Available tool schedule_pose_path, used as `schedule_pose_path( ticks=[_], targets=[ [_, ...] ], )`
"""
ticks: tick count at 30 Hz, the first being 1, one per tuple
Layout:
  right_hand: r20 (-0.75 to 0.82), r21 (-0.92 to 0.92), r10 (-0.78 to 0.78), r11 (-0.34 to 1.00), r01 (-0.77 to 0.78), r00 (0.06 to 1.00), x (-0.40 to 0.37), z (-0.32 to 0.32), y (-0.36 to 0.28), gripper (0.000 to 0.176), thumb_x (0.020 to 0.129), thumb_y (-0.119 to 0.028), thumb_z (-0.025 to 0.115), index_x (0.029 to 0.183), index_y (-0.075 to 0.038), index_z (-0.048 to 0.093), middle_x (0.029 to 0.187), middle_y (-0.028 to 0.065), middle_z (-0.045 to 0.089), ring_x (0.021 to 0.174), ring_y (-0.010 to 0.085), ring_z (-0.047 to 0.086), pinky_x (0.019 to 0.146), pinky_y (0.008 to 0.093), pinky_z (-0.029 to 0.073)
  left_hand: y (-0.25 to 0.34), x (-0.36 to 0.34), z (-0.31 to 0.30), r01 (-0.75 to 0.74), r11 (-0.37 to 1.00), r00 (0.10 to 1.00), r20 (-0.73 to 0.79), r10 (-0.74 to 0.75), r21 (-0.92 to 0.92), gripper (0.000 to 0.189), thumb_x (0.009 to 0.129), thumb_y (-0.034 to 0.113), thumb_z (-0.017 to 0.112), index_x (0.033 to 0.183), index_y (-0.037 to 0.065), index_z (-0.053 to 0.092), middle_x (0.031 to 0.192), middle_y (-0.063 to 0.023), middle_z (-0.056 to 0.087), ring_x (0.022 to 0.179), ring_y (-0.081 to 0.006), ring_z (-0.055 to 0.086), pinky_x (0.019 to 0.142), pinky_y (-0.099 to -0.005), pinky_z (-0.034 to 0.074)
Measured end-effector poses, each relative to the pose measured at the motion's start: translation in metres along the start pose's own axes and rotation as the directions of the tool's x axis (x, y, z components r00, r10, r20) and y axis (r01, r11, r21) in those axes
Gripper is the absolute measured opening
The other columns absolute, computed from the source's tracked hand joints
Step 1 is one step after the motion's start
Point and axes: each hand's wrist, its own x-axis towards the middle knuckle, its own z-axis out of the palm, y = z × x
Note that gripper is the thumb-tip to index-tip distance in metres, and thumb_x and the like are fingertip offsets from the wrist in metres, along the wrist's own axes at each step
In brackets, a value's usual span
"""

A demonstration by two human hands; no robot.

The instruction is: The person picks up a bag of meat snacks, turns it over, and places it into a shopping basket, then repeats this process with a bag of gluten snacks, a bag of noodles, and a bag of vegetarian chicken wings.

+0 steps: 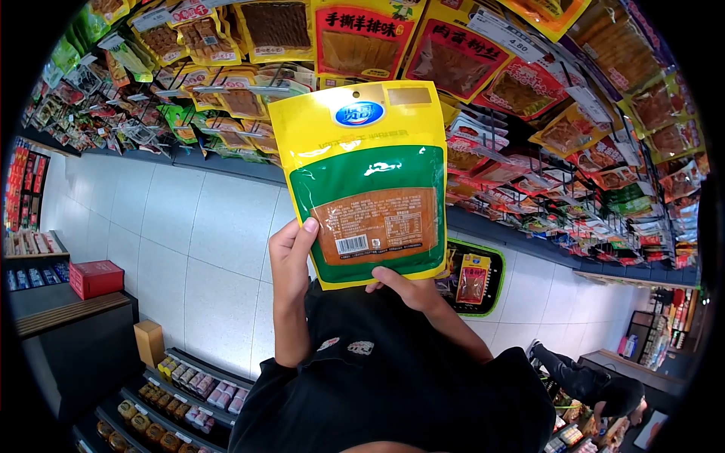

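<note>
My left hand [293, 245] and right hand [400, 287] pinch the yellow-and-green plastic packet [370, 189], left side and bottom edge.

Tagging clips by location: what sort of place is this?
Most likely a supermarket snack aisle: packets hang on hooks on the rack, a price label reads 4.80, and a basket on the tiled floor holds another packet.
</note>
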Motion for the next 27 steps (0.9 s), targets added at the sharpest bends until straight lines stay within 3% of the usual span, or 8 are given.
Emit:
schedule_pose_path(
  ticks=[20,23,27],
  targets=[
    [0.004,-0.004,0.026,1.000,-0.026,1.000,-0.001,0.002,-0.008,0.028,0.085,-0.001,0.055,0.111,0.004,0.048,0.097,0.0140,0.060,0.070,0.0207,0.064,0.059,0.0274,0.054,0.003,0.003,0.003,0.009,0.998,1.000,0.026,-0.007,-0.059,0.028,0.091,0.018,0.049,0.101,-0.005,0.061,0.091,-0.0062,0.063,0.082,-0.0084,0.055,0.075,-0.0227,0.043],
    [-0.064,0.053,0.054,0.997,-0.051,0.996,-0.001,0.007,-0.013,0.012,0.084,-0.002,0.059,0.094,0.004,0.058,0.081,0.0092,0.063,0.067,0.0147,0.063,0.059,0.0232,0.051,0.003,0.003,0.003,0.012,0.998,0.999,0.036,-0.009,-0.064,0.028,0.091,0.018,0.048,0.102,-0.005,0.061,0.092,-0.0068,0.063,0.083,-0.0089,0.056,0.076,-0.0232,0.043],
    [-0.057,0.032,0.053,0.998,-0.052,0.997,-0.001,0.006,-0.013,0.011,0.084,-0.002,0.059,0.093,0.004,0.058,0.080,0.0092,0.063,0.067,0.0147,0.063,0.059,0.0232,0.050,0.005,0.003,0.004,0.024,0.997,0.999,0.040,-0.021,-0.074,0.029,0.092,0.018,0.048,0.103,-0.005,0.060,0.094,-0.0074,0.063,0.085,-0.0092,0.056,0.077,-0.0238,0.043]
  ],
)
